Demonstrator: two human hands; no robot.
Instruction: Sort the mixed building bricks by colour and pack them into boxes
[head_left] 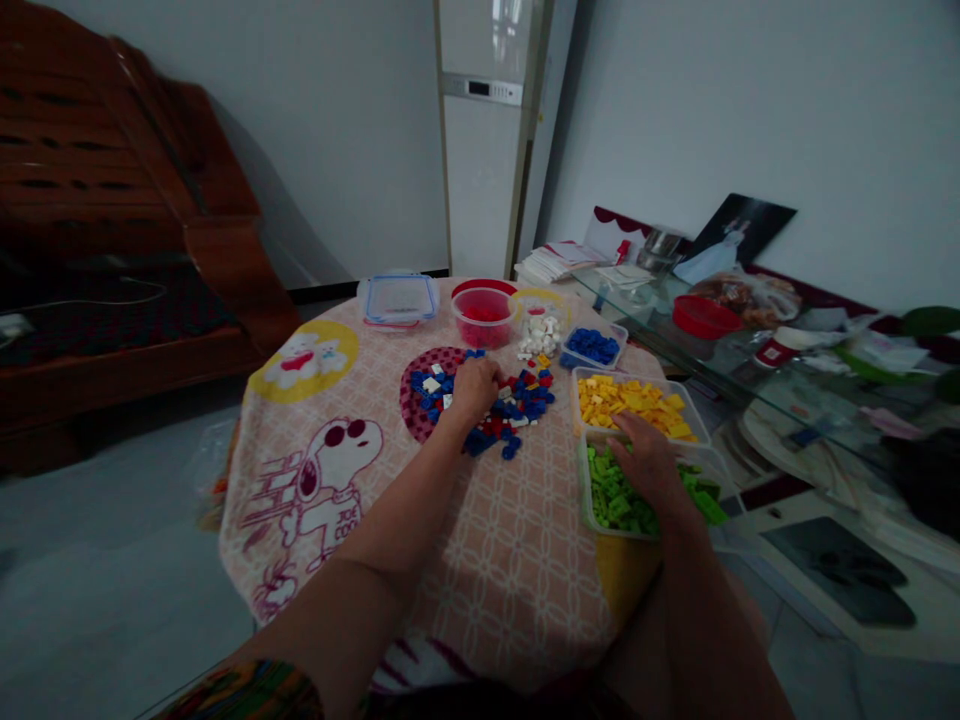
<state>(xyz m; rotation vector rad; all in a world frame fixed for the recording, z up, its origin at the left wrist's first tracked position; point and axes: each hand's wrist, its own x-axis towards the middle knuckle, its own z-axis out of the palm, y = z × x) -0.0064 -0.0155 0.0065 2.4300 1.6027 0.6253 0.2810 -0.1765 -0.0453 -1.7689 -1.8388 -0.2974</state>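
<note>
Mixed bricks still loose; yellow bricks, green bricks already boxed; left hand at mix, right hand over green; cannot tell grips.

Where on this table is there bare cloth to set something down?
Bare tablecloth lies between your left forearm and the green bricks, and left of the mixed pile, around the printed dog. It's crowded at the pile, around the white bricks, and at right, by the yellow bricks.
</note>
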